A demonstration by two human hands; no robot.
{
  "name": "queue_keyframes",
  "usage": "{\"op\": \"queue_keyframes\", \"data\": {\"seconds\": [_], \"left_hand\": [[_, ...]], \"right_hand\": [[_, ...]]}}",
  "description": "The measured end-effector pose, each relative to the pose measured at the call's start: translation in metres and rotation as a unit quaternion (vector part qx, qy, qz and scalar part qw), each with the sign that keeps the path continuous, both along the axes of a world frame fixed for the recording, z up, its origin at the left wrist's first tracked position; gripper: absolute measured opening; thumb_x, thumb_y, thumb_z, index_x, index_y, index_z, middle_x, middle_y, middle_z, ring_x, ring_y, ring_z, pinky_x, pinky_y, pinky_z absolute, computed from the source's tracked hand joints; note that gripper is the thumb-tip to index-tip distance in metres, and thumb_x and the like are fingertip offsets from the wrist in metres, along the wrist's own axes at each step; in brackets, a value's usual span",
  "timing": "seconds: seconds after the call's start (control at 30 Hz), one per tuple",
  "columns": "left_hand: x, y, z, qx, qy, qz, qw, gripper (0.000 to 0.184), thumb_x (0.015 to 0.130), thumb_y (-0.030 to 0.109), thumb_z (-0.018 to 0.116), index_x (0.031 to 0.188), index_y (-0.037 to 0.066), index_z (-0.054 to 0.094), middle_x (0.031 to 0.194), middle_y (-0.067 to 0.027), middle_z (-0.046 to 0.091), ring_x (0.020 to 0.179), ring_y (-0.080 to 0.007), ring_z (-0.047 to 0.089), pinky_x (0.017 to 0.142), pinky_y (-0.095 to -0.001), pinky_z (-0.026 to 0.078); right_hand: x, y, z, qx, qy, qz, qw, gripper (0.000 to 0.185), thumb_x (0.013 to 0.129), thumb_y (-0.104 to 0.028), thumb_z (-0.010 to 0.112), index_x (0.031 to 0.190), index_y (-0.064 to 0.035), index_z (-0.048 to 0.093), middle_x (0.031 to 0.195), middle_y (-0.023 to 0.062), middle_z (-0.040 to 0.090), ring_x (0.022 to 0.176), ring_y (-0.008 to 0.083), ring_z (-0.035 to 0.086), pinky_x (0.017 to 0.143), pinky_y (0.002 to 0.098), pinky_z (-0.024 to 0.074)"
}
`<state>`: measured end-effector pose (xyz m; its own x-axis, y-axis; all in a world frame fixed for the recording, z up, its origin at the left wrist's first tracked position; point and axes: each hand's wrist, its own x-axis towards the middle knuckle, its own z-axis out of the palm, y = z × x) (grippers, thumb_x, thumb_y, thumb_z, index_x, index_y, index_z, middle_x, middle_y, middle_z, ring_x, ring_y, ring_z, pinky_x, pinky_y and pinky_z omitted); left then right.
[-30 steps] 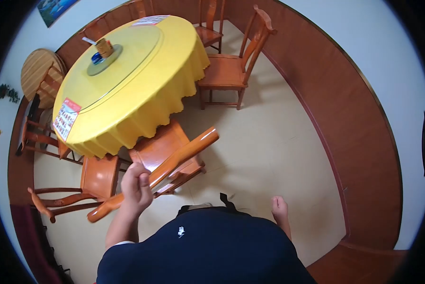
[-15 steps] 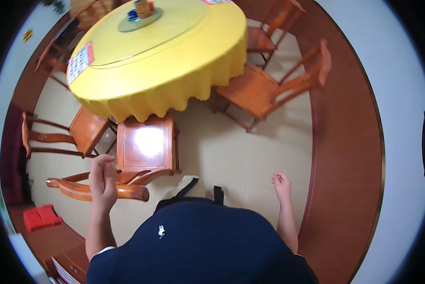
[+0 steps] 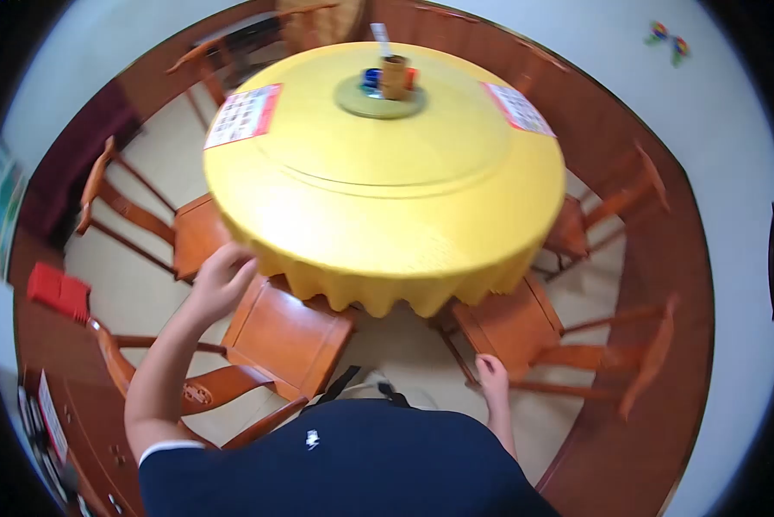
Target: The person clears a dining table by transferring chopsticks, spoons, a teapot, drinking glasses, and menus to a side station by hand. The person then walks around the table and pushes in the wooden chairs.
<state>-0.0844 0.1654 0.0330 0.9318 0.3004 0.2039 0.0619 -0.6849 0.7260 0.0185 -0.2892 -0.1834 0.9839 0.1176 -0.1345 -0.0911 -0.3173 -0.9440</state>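
My left hand (image 3: 223, 280) is raised in front of the near left chair (image 3: 288, 336), by the edge of the yellow-covered round table (image 3: 370, 233). Its fingers are bent and blurred, and nothing shows in them. Low beside the near right chair (image 3: 508, 327) is my right hand (image 3: 492, 373), its fingers curled together with no object visible. On the table, a round glass tray (image 3: 380, 105) bears a brown holder (image 3: 394, 79) and a blue item (image 3: 371, 78). Printed sheets lie at the table's left (image 3: 245, 115) and right (image 3: 518, 109).
Another chair (image 3: 202, 233) stands at the left and one more (image 3: 568, 226) at the right. A wooden cabinet (image 3: 85, 422) is at the lower left, with a red object (image 3: 59, 290) above it. Brown panelling (image 3: 663, 284) lines the right wall.
The view has turned and moved, bringing the table to the middle. My left hand, earlier on the chair's top rail, is now off it and nearer the table edge. My right hand stays low.
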Motion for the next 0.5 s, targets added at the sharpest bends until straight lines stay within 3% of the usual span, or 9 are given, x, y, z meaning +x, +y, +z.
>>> {"op": "queue_keyframes", "data": {"seconds": [0.07,0.13,0.27,0.33,0.4,0.5], "left_hand": [[0.047,0.022,-0.014,-0.042,0.022,0.054,0.997,0.016,0.081,0.012,0.049,0.088,-0.002,0.052,0.082,-0.0081,0.053,0.078,-0.0146,0.052,0.070,-0.0250,0.042],[0.087,0.034,-0.032,-0.078,0.108,0.112,0.985,0.024,0.080,0.019,0.050,0.091,-0.002,0.053,0.085,-0.0105,0.055,0.082,-0.0158,0.053,0.072,-0.0260,0.042],[0.145,0.067,-0.140,0.024,0.158,0.076,0.984,0.036,0.076,0.028,0.055,0.097,-0.001,0.052,0.097,-0.0194,0.053,0.094,-0.0302,0.049,0.083,-0.0344,0.038],[0.167,0.060,-0.177,0.046,0.229,0.085,0.969,0.048,0.075,0.031,0.056,0.106,-0.004,0.046,0.109,-0.0235,0.046,0.103,-0.0332,0.043,0.089,-0.0364,0.034],[0.186,0.058,-0.217,0.017,0.248,0.088,0.965,0.058,0.074,0.034,0.057,0.111,-0.008,0.041,0.114,-0.0266,0.042,0.108,-0.0360,0.039,0.093,-0.0384,0.030],[0.196,0.051,-0.254,0.027,0.307,0.106,0.945,0.064,0.072,0.033,0.059,0.116,-0.007,0.035,0.121,-0.0287,0.032,0.114,-0.0387,0.030,0.096,-0.0392,0.026]], "right_hand": [[0.035,0.002,0.002,-0.035,0.010,-0.003,0.999,0.018,0.079,-0.013,0.055,0.090,0.0014,0.055,0.078,0.0048,0.056,0.072,0.0099,0.053,0.064,0.0217,0.0438],[0.071,0.006,0.009,-0.029,0.045,-0.035,0.998,0.016,0.079,-0.013,0.054,0.088,0.0002,0.055,0.079,0.0045,0.056,0.074,0.0095,0.052,0.067,0.0217,0.0426],[0.177,0.001,-0.018,-0.073,-0.003,-0.018,0.997,0.021,0.078,-0.012,0.056,0.094,0.0010,0.053,0.085,0.0042,0.054,0.077,0.0103,0.051,0.069,0.0222,0.0416],[0.249,0.013,-0.017,-0.024,-0.023,-0.023,0.999,0.026,0.076,-0.011,0.057,0.098,0.0020,0.051,0.089,0.0070,0.055,0.085,0.0127,0.051,0.075,0.0239,0.0409],[0.341,0.012,-0.043,-0.183,-0.093,-0.020,0.978,0.031,0.075,-0.013,0.058,0.101,0.0025,0.050,0.095,0.0127,0.055,0.093,0.0196,0.051,0.081,0.0274,0.0398],[0.466,0.051,-0.010,-0.247,-0.176,-0.023,0.953,0.039,0.074,-0.019,0.059,0.104,0.0026,0.048,0.105,0.0181,0.051,0.100,0.0294,0.048,0.086,0.0322,0.0376]]}}
